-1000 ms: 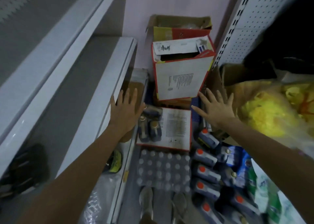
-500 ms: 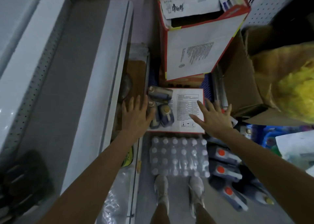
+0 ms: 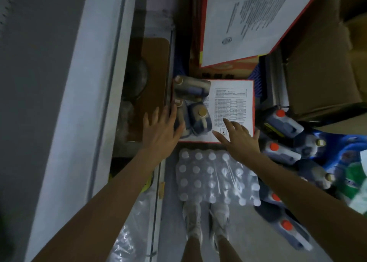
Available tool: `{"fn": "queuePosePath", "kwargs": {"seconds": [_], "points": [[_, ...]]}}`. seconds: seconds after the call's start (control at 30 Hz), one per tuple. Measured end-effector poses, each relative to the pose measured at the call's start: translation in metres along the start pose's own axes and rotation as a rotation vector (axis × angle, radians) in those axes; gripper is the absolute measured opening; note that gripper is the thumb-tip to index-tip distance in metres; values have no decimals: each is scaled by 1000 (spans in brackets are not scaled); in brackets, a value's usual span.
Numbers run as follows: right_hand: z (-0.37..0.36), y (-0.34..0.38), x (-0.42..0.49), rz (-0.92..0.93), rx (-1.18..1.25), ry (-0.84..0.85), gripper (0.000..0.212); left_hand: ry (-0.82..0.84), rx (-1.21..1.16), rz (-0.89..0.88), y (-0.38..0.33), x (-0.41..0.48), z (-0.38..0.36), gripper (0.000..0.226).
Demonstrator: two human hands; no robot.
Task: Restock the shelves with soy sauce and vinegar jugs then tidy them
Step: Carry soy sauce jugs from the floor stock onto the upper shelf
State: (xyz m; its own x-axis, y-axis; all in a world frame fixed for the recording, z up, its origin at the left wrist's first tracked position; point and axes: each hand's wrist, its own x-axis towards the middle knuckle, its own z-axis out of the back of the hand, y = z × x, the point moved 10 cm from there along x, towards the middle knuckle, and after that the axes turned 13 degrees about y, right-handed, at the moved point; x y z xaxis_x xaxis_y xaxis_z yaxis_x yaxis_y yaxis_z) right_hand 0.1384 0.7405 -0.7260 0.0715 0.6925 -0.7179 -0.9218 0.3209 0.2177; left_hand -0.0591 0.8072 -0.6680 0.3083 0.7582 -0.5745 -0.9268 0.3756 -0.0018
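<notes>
A person's left hand [image 3: 160,130] and right hand [image 3: 238,138], fingers spread and gripping nothing, hover over an open red-edged carton [image 3: 234,94] on the floor beside the shelf [image 3: 85,82]. Three tan-capped jugs [image 3: 199,120] sit inside the carton, one on its side. Red-capped jugs [image 3: 284,122] lie loose to the right. A shrink-wrapped bottle pack [image 3: 216,179] lies at the person's feet.

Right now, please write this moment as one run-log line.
left hand: open, beside dark tan-capped plastic jugs | right hand: open, over white red-edged cardboard carton | held: nothing
</notes>
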Motion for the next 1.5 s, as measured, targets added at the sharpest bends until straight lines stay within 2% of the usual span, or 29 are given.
{"fn": "queuePosePath", "kwargs": {"seconds": [0.17, 0.3, 0.4, 0.57, 0.67, 0.97, 1.1, 1.2, 1.4, 1.5], "points": [[-37, -4, 39, -10, 320, 9, 69, 22, -37, 13, -5, 29, -40, 67], [-56, 2, 77, 55, 577, -6, 68, 18, -74, -36, -12, 40, -68, 83], [-61, 11, 102, 103, 694, -39, 54, 13, -98, -48, -12, 47, -85, 84], [-68, 22, 128, 153, 805, -48, 32, -48, -113, -58, -8, 57, -106, 67], [-72, 21, 143, 139, 796, -41, 31, -76, -120, -82, -9, 57, -114, 64], [-60, 3, 149, 194, 673, -17, 27, 8, -113, -68, -9, 51, -138, 71], [-63, -14, 141, 217, 566, 23, 21, 2, -93, -85, -18, 52, -138, 68], [-65, -24, 137, 227, 513, 38, 9, 23, -94, -97, -24, 55, -141, 74], [-75, -39, 124, 200, 455, -10, 18, 92, -157, -99, -29, 59, -147, 92], [-72, -44, 114, 184, 465, -55, 23, 64, -153, -131, -35, 55, -147, 87]]}}
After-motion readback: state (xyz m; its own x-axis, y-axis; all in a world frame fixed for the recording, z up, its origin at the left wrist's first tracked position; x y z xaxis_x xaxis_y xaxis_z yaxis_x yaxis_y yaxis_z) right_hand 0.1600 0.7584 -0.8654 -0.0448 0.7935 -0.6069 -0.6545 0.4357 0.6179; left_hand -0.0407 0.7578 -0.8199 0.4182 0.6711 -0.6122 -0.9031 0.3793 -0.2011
